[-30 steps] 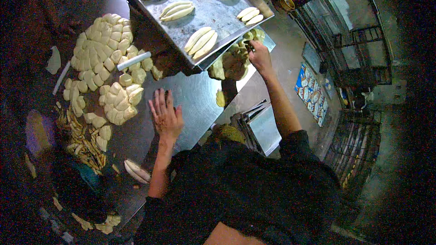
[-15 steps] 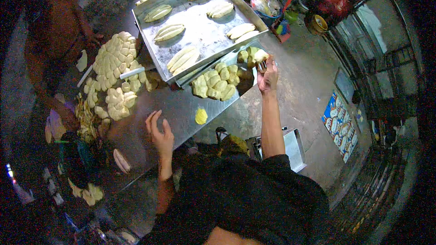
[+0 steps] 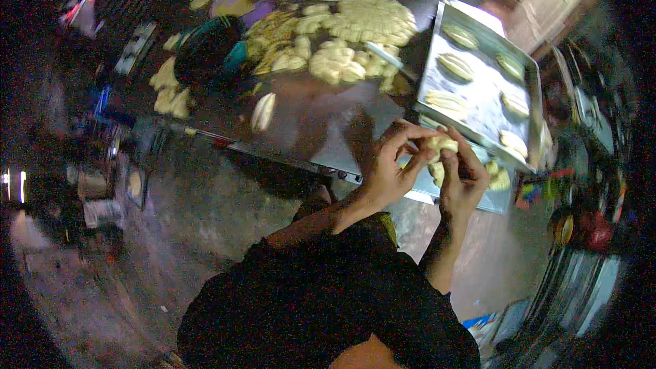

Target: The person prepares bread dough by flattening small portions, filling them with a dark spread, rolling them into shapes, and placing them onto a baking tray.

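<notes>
Both hands meet over the table's front edge, fingers bent around a small pale piece of dough [image 3: 443,144]. My left hand [image 3: 395,162] pinches it from one side. On the other side, the thumb and fingers of my right hand [image 3: 463,176] press against it. More dough lumps [image 3: 499,176] lie just below and behind the hands, partly hidden by them. Beyond stands a metal baking tray [image 3: 537,113] with several ridged, oval dough pieces [image 3: 456,66] laid in two rows.
On the metal table [image 3: 324,113], a broad mass of dough balls [image 3: 372,20] spreads left of the tray, with a white bar [image 3: 384,55] beside it. One shaped dough piece [image 3: 263,111] lies nearer the left. A dark, blurred object [image 3: 208,48] is at far left.
My head view has swung left, so the tray now appears farther right. My right hand has left the dough lumps, and my open left hand has joined it around a dough piece.
</notes>
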`<state>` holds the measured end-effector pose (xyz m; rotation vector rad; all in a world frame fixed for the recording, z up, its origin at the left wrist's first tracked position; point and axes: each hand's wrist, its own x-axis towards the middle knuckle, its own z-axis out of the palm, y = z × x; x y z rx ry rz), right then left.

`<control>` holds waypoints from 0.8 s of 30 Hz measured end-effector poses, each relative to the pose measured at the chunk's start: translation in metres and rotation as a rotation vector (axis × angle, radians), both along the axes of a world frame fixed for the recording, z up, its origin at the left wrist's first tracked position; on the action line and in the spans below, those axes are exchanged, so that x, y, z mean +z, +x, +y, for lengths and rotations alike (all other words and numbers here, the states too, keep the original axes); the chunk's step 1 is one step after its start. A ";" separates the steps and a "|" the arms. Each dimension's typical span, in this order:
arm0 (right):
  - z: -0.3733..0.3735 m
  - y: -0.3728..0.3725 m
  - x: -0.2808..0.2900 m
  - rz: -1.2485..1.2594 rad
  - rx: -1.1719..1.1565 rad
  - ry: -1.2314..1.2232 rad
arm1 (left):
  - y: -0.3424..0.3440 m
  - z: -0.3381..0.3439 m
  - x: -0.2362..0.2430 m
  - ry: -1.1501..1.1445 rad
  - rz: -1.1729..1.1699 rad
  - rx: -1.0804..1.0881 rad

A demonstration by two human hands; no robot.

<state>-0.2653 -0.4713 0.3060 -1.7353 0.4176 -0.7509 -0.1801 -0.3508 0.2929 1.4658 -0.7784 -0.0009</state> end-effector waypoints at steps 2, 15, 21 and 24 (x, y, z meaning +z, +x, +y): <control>0.027 0.035 0.007 -0.051 0.060 0.220 | 0.021 0.032 0.000 -0.033 -0.164 0.164; 0.187 0.237 0.007 0.063 0.595 0.570 | 0.181 0.128 -0.107 -0.316 0.088 0.155; 0.150 0.326 -0.030 -0.073 0.630 1.206 | 0.304 0.140 -0.148 -0.317 0.030 -0.012; 0.132 0.386 -0.048 0.082 0.552 0.691 | 0.384 0.148 -0.182 0.284 -0.202 0.443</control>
